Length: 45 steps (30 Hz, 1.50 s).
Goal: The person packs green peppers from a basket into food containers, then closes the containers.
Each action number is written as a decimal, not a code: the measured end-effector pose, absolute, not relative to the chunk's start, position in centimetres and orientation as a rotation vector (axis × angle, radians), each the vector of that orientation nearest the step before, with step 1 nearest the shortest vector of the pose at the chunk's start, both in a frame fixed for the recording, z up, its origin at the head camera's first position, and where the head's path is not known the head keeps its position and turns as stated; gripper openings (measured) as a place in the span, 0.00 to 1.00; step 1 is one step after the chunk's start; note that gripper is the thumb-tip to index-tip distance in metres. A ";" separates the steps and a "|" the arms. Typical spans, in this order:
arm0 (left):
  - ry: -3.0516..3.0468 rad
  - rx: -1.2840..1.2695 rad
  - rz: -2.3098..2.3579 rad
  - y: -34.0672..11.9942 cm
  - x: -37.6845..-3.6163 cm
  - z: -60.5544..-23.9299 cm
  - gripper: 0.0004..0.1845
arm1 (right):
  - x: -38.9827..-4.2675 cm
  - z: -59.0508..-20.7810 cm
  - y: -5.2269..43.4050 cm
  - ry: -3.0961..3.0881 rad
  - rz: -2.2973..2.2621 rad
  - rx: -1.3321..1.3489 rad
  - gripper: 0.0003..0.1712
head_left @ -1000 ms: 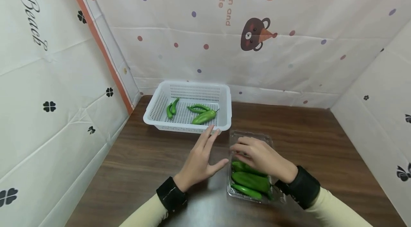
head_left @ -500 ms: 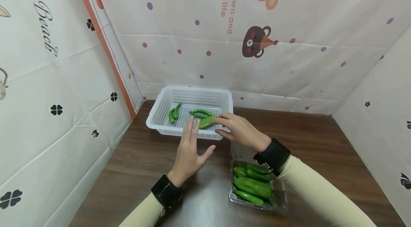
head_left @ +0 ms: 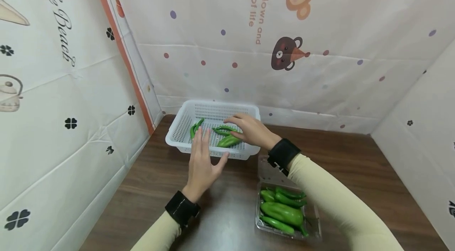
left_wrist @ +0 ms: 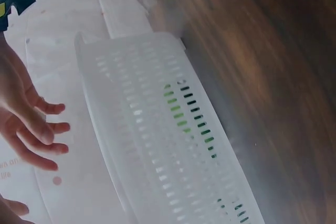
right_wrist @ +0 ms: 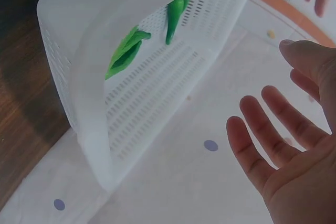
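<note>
My right hand point(head_left: 253, 130) hovers over the right side of a white perforated basket point(head_left: 177, 143), fingers spread and loosely bent. In the right wrist view the right hand point(right_wrist: 294, 156) holds nothing. At the basket's front my left hand point(head_left: 202, 168) reaches up with straight fingers, thumb out to the side, and holds nothing. Inside the basket lie a large green pepper point(head_left: 227, 141), partly behind the right hand, slim green chilies point(head_left: 221, 130) in the middle, and others point(head_left: 200, 122) at the left, partly covered by left fingertips.
A clear plastic clamshell box point(head_left: 260, 221), its lid point(head_left: 264, 170) folded back, stands front right, with several green peppers point(head_left: 284, 212) inside. The wooden table point(head_left: 341, 152) meets a patterned cloth wall point(head_left: 199, 77) behind the basket, with more cloth on both sides.
My right hand has moved from the clamshell box up and left to above the basket. The left hand has shifted slightly left, and the head view has tilted up.
</note>
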<state>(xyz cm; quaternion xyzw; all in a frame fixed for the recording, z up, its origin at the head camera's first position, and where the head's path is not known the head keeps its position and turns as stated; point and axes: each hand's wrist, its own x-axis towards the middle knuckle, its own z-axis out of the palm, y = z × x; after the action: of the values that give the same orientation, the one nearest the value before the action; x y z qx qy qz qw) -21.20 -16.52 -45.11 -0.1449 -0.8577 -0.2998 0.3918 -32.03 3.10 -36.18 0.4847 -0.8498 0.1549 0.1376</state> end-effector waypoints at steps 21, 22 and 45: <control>-2.255 -0.077 -0.708 -21.1 -23.6 -45.9 0.49 | -37.0 -38.1 -1.6 -2.720 0.349 1.381 0.33; -2.261 -0.072 -0.707 -21.2 -23.7 -46.0 0.49 | -37.2 -38.1 -1.7 -2.727 0.346 1.381 0.33; -2.497 0.111 -0.673 -22.5 -24.5 -46.5 0.47 | -40.1 -40.0 -2.9 -3.044 0.239 1.233 0.20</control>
<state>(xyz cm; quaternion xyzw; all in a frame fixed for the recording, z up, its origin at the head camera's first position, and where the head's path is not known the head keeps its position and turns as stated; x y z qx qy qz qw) -24.48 -22.54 -46.49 0.0411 -0.9281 -0.2500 0.2729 -40.10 -2.90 -39.98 0.3734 -0.9217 0.0724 -0.0757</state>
